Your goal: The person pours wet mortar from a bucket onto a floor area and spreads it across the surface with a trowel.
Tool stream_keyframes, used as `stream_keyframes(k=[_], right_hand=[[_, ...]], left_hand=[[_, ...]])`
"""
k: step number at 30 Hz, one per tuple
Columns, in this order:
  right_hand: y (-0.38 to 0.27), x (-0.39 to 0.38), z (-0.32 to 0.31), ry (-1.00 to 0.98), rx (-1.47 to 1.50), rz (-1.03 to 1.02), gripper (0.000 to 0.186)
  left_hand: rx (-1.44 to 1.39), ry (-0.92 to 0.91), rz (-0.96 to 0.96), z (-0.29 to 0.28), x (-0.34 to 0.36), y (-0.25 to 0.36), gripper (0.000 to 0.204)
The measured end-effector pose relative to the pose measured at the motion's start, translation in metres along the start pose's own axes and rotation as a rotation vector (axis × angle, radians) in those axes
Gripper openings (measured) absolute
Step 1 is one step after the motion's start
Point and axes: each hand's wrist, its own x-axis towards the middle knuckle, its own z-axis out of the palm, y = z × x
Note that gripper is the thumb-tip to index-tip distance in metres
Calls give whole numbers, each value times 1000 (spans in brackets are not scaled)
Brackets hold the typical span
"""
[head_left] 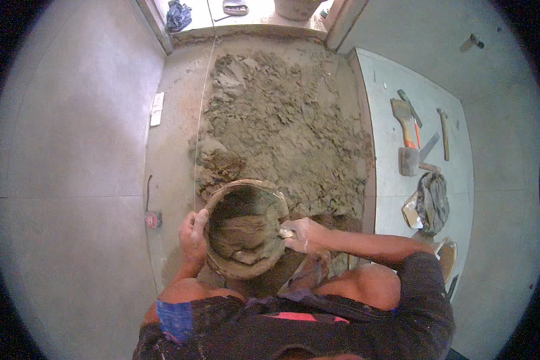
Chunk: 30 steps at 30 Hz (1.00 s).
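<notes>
A round bucket (274, 191), its rim crusted with mortar, is tipped over the near end of the mortar bed between my knees. Wet grey-brown mortar (243, 237) lies inside it. My left hand (193, 235) is closed on the bucket's left rim, thumb on the edge. At the right rim my right hand (306, 234) is wrapped around the short pale handle of what looks like a trowel (288, 233). Its blade cannot be made out against the mortar. Beyond the bucket spreads a rough, lumpy mortar bed (288, 126).
A taut string (204, 90) runs along the bed's left side. A tape measure (153, 219) lies at left. On the right ledge (381, 174) are a brush (404, 120), a mallet (409, 162), a hammer (444, 133) and a dark crumpled bag (432, 204). Walls stand on both sides.
</notes>
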Motion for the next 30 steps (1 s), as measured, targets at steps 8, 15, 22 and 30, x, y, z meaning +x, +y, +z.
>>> stream_keyframes(k=[8,15,22,30], right_hand=[[-3,3,14,-217,222,-205,28],[-16,-20,-24,47,-474,-195,47],[-46,-27,-52,185,-446,-115,35],[-4,3,-9,-100,-199,64,27]], left_hand=[[29,41,34,-3,1,-8,39],[-73,-34,-21,-4,3,-5,35],[-235,-31,-95,-10,1,-27,36],[13,6,0,0,2,-7,37]])
